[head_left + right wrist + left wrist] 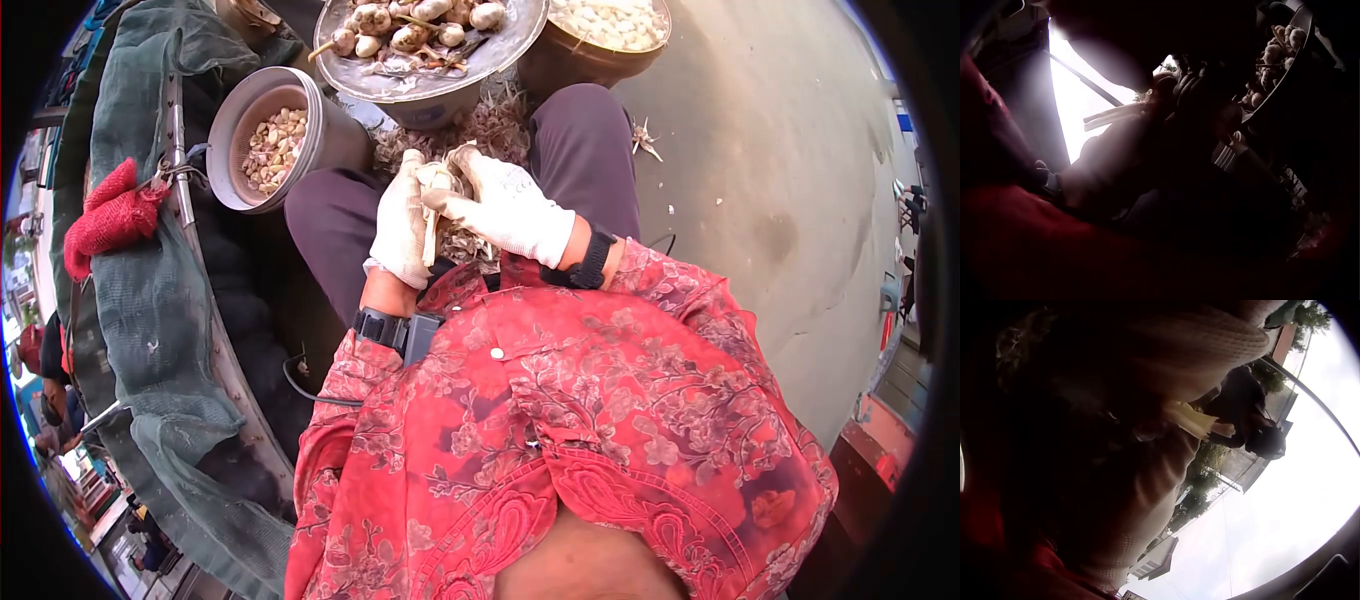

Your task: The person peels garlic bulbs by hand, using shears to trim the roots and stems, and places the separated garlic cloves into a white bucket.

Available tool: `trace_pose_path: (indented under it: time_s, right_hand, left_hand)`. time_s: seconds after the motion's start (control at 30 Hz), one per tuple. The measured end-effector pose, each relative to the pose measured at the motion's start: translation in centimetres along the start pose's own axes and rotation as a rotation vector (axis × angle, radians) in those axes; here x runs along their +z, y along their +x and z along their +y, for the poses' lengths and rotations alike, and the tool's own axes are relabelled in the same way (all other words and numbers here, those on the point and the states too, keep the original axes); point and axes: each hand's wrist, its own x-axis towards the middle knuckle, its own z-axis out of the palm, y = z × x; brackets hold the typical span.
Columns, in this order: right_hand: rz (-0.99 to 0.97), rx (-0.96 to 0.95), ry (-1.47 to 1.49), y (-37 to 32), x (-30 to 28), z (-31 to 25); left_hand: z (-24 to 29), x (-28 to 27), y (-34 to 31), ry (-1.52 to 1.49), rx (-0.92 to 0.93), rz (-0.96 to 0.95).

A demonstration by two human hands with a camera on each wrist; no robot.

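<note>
Both hands wear white gloves and meet above the lap in the head view. A pale garlic bulb (438, 178) with a stalk (430, 240) hanging down is held between them. The left hand (400, 225) grips it from the left, fingers pointing up. The right hand (510, 205) pinches it from the right, thumb across its front. In the left wrist view the pale stalk (1192, 420) sticks out between the gloves. The dark right wrist view shows the stalk (1113, 115) and part of the bulb (1163, 81); the fingers there are hard to make out.
A metal basin (400, 88) of whole garlic bulbs stands beyond the knees. Left of it, a bucket (335, 135) holds loose cloves; to the right is a bowl (575, 62) of peeled cloves. Dry skins (500, 125) lie between the legs. Green netting (150, 300) runs along the left.
</note>
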Motion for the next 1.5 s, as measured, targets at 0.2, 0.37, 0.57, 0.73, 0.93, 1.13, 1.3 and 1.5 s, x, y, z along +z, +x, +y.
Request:
trace_pose_path:
  time_s: [0.2, 0.37, 0.57, 0.73, 0.93, 1.13, 1.3, 1.5]
  right_hand:
    - [-0.018, -0.164, -0.179, 0.3, 0.8, -0.1]
    - [0.025, -0.255, -0.227, 0.6, 1.5, 0.6]
    - [0.031, -0.209, -0.001, 1.0, 1.5, 1.5]
    - [-0.256, 0.403, 0.833, 1.3, -0.1, 1.6]
    - [-0.249, 0.378, 0.68, 0.5, -1.5, 0.0]
    - [-0.177, 0.015, 0.135, 0.4, 0.1, 0.3]
    - [-0.113, -0.192, 0.036, 0.7, 0.9, 1.0]
    - [-0.181, 0.319, 0.525, 0.6, -0.2, -0.4]
  left_hand:
    - [0.0, -0.4, -0.5, -0.017, -0.089, -0.07]
    - [-0.5, -0.4, -1.2, 0.048, -0.002, -0.002]
    - [0.4, 0.2, -1.8, 0.042, -0.107, -0.021]
    - [2.0, -2.3, -1.0, 0.011, -0.181, -0.37]
    - [0.9, -0.9, -1.3, 0.37, -0.008, 0.1]
    - [0.5, -0.5, -1.6, 0.303, -0.026, 0.09]
    - [-0.7, -3.2, -0.1, 0.394, 0.04, -0.02]
    - [-0.3, -2.7, -0.7, 0.327, 0.006, -0.156]
